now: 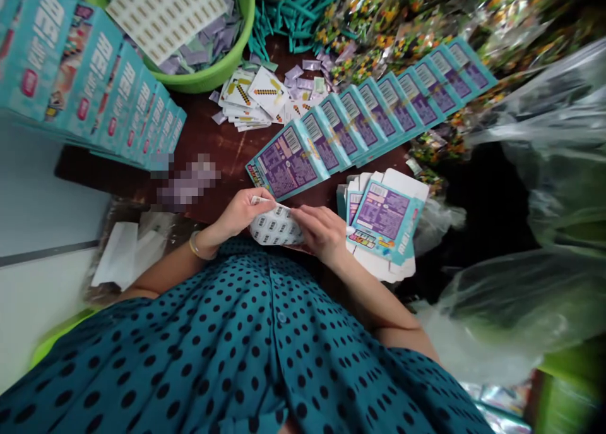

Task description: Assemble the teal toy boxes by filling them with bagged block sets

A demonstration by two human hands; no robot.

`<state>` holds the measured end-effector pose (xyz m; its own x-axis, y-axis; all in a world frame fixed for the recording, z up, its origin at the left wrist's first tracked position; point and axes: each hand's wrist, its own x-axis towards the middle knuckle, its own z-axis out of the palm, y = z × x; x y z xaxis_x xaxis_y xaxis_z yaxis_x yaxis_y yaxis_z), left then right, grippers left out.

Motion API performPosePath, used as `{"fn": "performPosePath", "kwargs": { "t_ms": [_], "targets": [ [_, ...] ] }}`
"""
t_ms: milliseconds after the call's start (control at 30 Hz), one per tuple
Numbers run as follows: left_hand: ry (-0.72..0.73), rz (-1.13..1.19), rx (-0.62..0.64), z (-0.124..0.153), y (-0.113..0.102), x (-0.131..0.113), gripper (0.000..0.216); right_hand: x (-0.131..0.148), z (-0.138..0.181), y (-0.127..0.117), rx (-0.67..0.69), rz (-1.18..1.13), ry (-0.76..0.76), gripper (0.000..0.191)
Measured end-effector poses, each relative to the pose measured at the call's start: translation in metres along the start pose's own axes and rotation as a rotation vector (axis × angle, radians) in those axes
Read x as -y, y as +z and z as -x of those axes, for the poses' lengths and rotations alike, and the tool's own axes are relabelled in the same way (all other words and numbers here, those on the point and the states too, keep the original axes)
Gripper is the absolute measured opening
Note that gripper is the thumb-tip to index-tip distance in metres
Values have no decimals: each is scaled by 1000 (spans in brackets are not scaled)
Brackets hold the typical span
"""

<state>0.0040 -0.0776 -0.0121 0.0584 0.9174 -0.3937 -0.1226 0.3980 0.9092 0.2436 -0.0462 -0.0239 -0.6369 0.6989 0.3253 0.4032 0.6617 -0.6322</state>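
Note:
My left hand (241, 211) and my right hand (319, 229) are both closed on a white sheet of small barcode stickers (276, 227), held close to my body at the near edge of the dark wooden table (222, 150). The left fingers pinch the sheet's top edge. The right fingers press on its right side. Just right of my right hand lies a stack of flat teal and purple cartons (382, 222). Beyond my hands a fanned row of the same cartons (360, 121) runs up to the right.
A green basin (213, 74) with sticker sheets and purple slips stands at the back left. Assembled teal boxes (95, 74) line the left side. Loose cards (253, 96), teal sticks (293, 17) and colourful packets (402, 17) lie behind. Clear plastic bags (544, 168) fill the right.

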Motion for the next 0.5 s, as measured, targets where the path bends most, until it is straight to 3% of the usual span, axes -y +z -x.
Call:
{"fn": "performPosePath", "kwargs": {
  "t_ms": [67, 133, 200, 267, 367, 433, 500],
  "targets": [
    [-67, 95, -24, -1, 2, 2, 37, 9, 6, 1, -22, -17, -141, 34],
    [-77, 106, -33, -2, 3, 2, 38, 25, 5, -2, -36, -127, -184, 37],
    [-40, 35, -27, -2, 3, -1, 37, 36, -4, -11, -54, -253, -109, 41],
    [11, -75, -1, 0, -1, -5, 34, 28, -20, -29, -128, -305, 5, 42],
    [50, -224, 48, 8, -19, -12, 29, -34, -53, -78, -453, -202, 73, 30],
    [43, -273, 53, 18, -46, -14, 29, -103, -78, -127, -749, -79, 88, 23],
    [19, -263, 11, 32, -82, -13, 31, -175, -102, -178, -862, -22, 193, 26]
  ]
}}
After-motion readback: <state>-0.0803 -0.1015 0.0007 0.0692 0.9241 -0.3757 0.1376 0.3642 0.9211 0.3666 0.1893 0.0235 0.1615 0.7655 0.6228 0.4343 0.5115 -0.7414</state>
